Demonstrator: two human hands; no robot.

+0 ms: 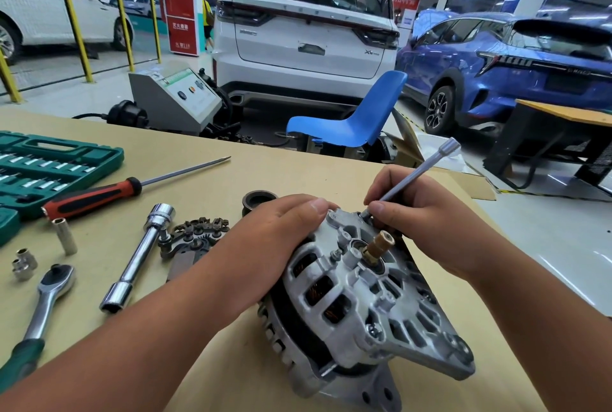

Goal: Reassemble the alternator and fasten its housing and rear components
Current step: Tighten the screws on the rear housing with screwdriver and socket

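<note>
Silver cast-aluminium alternator (364, 299) with copper windings: lay tilted near the table's near edge, right of its middle, with the brass-coloured shaft end upward.

Left hand (281, 236): its grip was clamped over the housing's far left rim.

Right hand (417, 209): its grip was pinched on a slim grey metal socket bar (415, 176), whose lower tip met the housing's far edge.

The tan table (215, 176) also carried:
- a green plastic tool case (49, 159) at the left edge
- a red-and-black-handled screwdriver (92, 196) beside the case
- a chrome tubular wrench (139, 256)
- a green-handled ratchet (46, 299) toward the near left corner
- loose silver sockets (64, 236)
- a dark rectifier plate (195, 236) and a black pulley ring (260, 200), both just beside the left hand
</note>
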